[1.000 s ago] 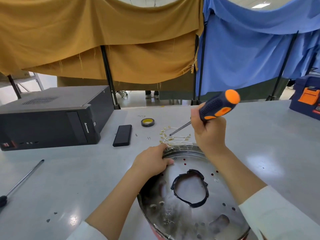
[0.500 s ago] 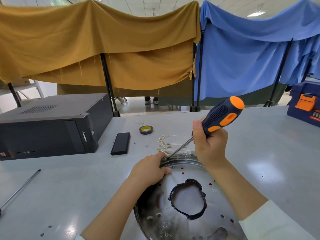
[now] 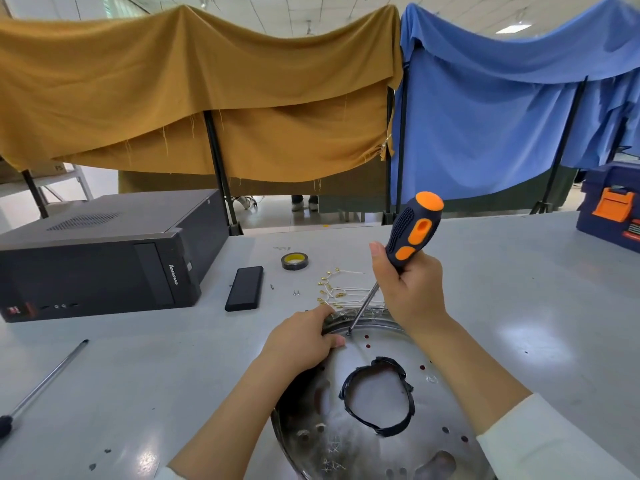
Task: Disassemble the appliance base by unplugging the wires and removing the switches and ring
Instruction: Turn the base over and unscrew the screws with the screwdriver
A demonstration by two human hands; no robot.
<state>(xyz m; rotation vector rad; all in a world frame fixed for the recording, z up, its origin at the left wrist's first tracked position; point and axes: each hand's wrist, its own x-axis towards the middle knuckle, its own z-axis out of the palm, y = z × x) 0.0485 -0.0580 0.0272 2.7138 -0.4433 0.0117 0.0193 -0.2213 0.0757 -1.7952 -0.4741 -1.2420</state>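
both hands engaged: left hand [image 3: 300, 336] grips base [image 3: 374, 445] rim at 11 o'clock. right hand [image 3: 414, 292] clasps screwdriver [image 3: 414, 230], tip now lowered onto rim screw [image 3: 348, 334]; unscrewing can begin.

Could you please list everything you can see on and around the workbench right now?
Round shiny metal appliance base: one, silver, near table edge.
Black ring: one, at base centre.
Orange-and-black-handled screwdriver: one, tip on the base's far rim.
White wires with brass terminals: a loose cluster, beyond the base.
Tape roll: one, black and yellow, mid-table.
Flat black rectangular device: one, beside the computer.
Black desktop computer case: one, left.
Metal rod: one, left edge.
Blue-and-orange toolbox: one, right.
Left hand: grips the base rim.
Right hand: grips the screwdriver.
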